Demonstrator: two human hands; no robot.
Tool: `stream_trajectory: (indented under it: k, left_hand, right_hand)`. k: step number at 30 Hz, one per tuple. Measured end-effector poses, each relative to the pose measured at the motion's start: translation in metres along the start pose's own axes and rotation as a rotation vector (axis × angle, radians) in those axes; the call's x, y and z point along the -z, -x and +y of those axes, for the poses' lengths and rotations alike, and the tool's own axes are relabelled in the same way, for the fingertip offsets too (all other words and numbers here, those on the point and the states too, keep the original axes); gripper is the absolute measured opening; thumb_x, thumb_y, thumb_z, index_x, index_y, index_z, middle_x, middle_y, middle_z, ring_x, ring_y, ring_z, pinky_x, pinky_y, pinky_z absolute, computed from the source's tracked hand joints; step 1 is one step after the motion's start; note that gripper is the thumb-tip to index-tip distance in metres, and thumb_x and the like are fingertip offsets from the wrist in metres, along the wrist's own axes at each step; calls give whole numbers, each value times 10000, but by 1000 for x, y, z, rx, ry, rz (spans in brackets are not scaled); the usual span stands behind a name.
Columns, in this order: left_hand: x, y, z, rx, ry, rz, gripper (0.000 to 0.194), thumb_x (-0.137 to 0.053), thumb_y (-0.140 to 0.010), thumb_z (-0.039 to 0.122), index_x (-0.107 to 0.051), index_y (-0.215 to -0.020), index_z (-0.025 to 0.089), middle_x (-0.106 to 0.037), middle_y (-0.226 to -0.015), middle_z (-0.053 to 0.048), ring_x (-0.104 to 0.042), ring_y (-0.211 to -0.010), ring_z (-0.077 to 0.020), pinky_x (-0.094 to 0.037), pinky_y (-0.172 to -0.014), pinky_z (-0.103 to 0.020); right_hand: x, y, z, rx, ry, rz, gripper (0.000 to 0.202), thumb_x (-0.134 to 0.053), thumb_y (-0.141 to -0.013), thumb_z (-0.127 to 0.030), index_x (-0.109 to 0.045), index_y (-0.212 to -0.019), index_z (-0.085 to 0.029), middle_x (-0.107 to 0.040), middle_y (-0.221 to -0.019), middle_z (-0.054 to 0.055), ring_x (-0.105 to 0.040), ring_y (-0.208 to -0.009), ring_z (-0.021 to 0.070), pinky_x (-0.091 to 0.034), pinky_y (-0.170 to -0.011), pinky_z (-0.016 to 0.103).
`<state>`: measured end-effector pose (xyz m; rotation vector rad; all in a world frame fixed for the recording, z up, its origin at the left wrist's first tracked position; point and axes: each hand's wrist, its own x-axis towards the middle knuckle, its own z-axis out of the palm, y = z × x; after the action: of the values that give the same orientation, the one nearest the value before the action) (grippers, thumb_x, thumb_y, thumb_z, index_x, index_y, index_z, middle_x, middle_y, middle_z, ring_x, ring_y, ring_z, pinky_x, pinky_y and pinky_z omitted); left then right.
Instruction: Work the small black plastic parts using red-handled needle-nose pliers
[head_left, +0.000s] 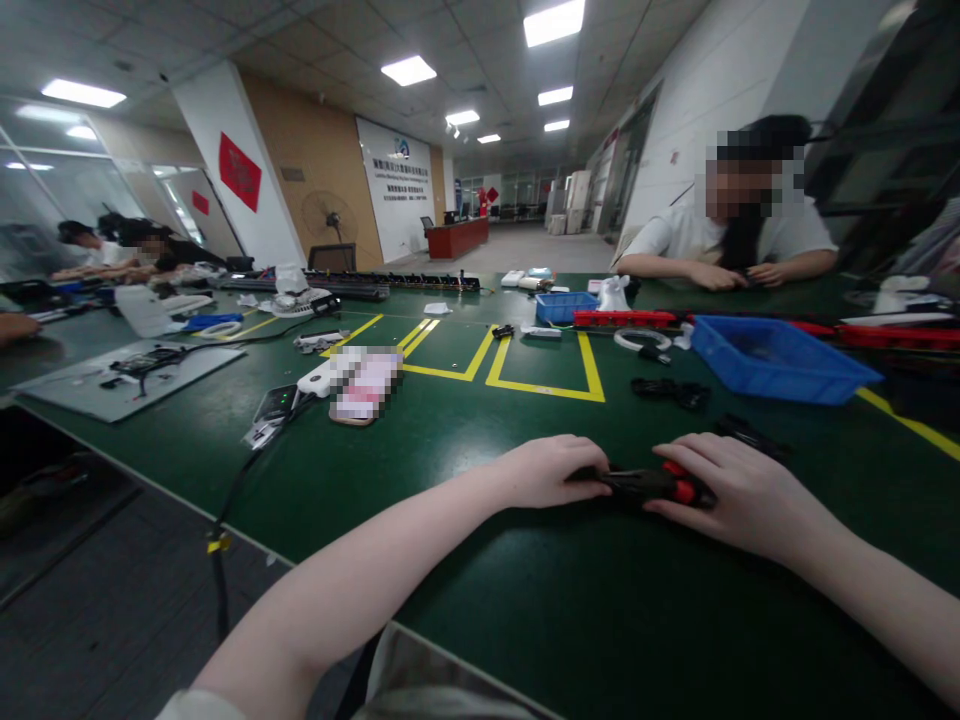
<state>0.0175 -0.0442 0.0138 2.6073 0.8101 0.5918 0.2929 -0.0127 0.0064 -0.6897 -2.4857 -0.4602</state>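
Observation:
Low over the green table (450,440), a dark bundle with a red part (641,484) stretches between my two hands. My left hand (559,472) pinches its left end, thumb and fingers closed on it. Around the right end, beside the red part, my right hand (724,490) is wrapped with its fingers bent. The bundle looks like a folded black cable, but its detail is blurred. Just behind my right hand lies another black cable bundle (752,436), partly hidden by it. A further black bundle (670,392) rests beyond.
A blue bin (780,360) stands at the right, with a smaller blue bin (566,306) farther back. At the left lie a phone (367,385), a power strip (324,378) and a pale board (127,375). A person (739,220) sits across the table.

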Motion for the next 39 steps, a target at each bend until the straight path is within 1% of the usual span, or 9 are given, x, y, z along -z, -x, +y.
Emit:
stream_trajectory:
  k: [2, 6, 9, 13, 17, 20, 25, 31, 39]
  left_hand:
    - [0, 0, 0, -5, 5, 3, 130, -569, -962, 285, -586, -992, 160, -641, -1123, -89, -604, -1046, -193, -473, -898, -278]
    - [-1, -2, -1, -17, 16, 16, 152, -574, -959, 305, -584, -967, 154, -640, -1071, -85, -604, -997, -189, -474, -861, -276]
    - [-2, -2, -2, -21, 31, 13, 168, -616, -934, 319, -584, -931, 154, -631, -1042, -74, -598, -967, -181, -472, -834, -269]
    - [-2, -2, -3, -23, 60, 13, 191, -664, -898, 333, -585, -924, 162, -614, -1019, -63, -588, -931, -177, -469, -800, -269]
    - [-3, -1, -5, -36, 82, 15, 222, -703, -864, 341, -585, -944, 171, -603, -1022, -61, -591, -947, -187, -470, -811, -276]
    - [-3, 0, -5, -44, 86, 20, 194, -679, -883, 307, -578, -970, 167, -597, -1041, -66, -591, -949, -183, -477, -819, -275]
    - [-2, 0, -3, 1, 118, 27, 135, -649, -904, 274, -586, -952, 165, -598, -1087, -75, -590, -985, -184, -480, -864, -291]
    - [-5, 1, -3, 11, 157, 37, 124, -666, -890, 252, -593, -936, 163, -599, -1125, -78, -595, -1026, -191, -482, -889, -301]
    - [-4, 1, -3, 8, 146, 45, 125, -688, -869, 235, -608, -936, 165, -592, -1129, -76, -601, -1030, -198, -489, -883, -307]
  right_hand:
    - [-2, 0, 1, -1, -8, -12, 392, -628, -825, -537, -640, -1010, -192, -688, -899, 98, -631, -777, 232, -508, -680, 367]
    - [-5, 1, 2, -33, 29, -41, 175, -611, -818, -368, -607, -888, -207, -661, -820, 70, -604, -734, 225, -462, -651, 361]
    - [-5, 1, 1, -27, 70, -57, 116, -595, -802, -319, -575, -852, -216, -648, -813, 62, -591, -742, 226, -435, -658, 363]
    - [-2, -1, -4, -34, 71, -89, 97, -603, -773, -289, -560, -827, -221, -641, -797, 55, -579, -726, 222, -418, -644, 352]
    - [2, -4, -7, -52, 45, -112, 88, -602, -764, -276, -559, -816, -219, -636, -784, 53, -576, -700, 212, -420, -617, 333]
    - [2, -5, -7, -64, 26, -134, 80, -597, -769, -272, -553, -804, -216, -630, -764, 51, -575, -674, 201, -424, -605, 325]
    - [3, -5, -7, -93, -2, -167, 74, -594, -767, -259, -539, -784, -214, -628, -769, 56, -579, -672, 199, -437, -614, 323]
    - [5, -6, -11, -94, 21, -161, 61, -591, -763, -243, -543, -784, -214, -627, -774, 58, -569, -678, 196, -429, -623, 319]
    - [7, -6, -13, -70, 93, -193, 55, -582, -773, -236, -549, -801, -202, -633, -799, 70, -563, -709, 197, -427, -641, 320]
